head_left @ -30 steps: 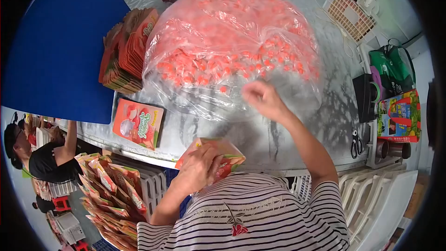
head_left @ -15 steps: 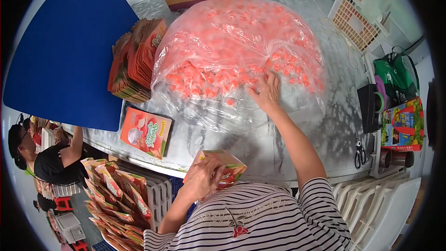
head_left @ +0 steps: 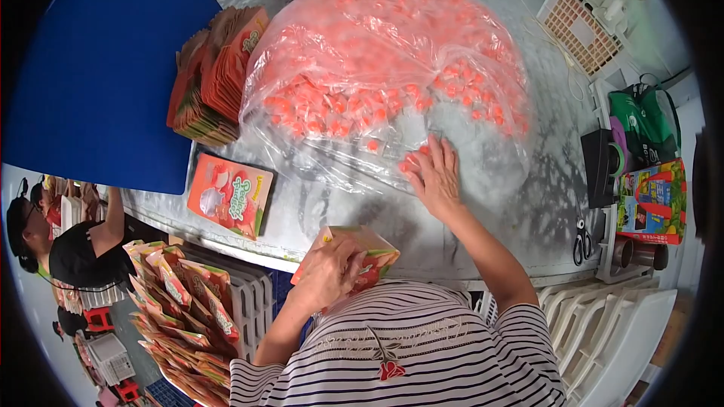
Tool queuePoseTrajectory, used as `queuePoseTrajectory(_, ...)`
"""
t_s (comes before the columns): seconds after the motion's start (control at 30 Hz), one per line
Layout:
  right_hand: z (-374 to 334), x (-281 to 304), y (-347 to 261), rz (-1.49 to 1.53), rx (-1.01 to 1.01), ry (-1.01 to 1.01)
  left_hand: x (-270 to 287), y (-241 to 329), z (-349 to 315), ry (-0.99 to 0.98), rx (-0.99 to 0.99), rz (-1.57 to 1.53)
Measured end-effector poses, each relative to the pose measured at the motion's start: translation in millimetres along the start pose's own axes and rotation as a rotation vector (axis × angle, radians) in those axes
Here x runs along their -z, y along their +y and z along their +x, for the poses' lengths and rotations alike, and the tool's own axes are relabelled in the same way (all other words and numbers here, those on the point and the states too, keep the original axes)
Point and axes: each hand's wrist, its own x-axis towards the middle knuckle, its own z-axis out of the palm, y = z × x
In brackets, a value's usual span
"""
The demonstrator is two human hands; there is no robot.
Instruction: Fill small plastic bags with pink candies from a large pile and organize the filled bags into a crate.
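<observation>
"What takes up the most room?"

"The grey marbled bench (head_left: 549,207). On it sits a big clear plastic bag (head_left: 385,38), heaped with small red wrapped pieces, so plenty is left there. Only the bag's front part, nearest the person, lies thin and flat."

"And the pouches?"

"A large group (head_left: 181,316) stands packed together at the lower left, below the bench edge. They look rather plump, so I'd judge those done. A tight stack (head_left: 215,75) beside the bag's left looks flat, which suggests those are left to do. One single pouch (head_left: 230,196) lies face up on the bench, in front of that stack."

"Where is the pouch in hand?"

"At the bench's near edge, right before the striped shirt. The left grip (head_left: 332,267) is closed on this held pouch (head_left: 382,258); how much is inside, I can't tell."

"The other side?"

"The right grip (head_left: 440,181) is palm down at the bag's front, fingers spread and loosely bent over a few red pieces (head_left: 409,165). Whether more sit under the palm is hidden."

"Anything smaller?"

"One lone red piece (head_left: 372,146), just left of those fingers, apart from the heap."
</observation>
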Motion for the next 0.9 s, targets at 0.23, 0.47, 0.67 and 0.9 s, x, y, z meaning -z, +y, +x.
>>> queuePoseTrajectory(0.23,-31.9,28.2,-0.2,0.557,-0.195,0.096,-2.5,-2.0,-1.3,0.019,-0.018,-0.006)
queuePoseTrajectory(0.47,-37.4,35.8,54.9,0.706,-0.420,0.046,-4.6,-2.0,-5.0,0.053,-0.038,-0.006)
queuePoseTrajectory(0.67,-22.0,42.3,26.8,0.419,-0.143,-0.008,-6.5,-1.8,-8.8,0.048,-0.002,-0.013)
queuePoseTrajectory(0.9,-7.7,45.2,7.1,0.320,-0.055,-0.247,-4.6,-0.4,-10.5,0.032,0.005,-0.014)
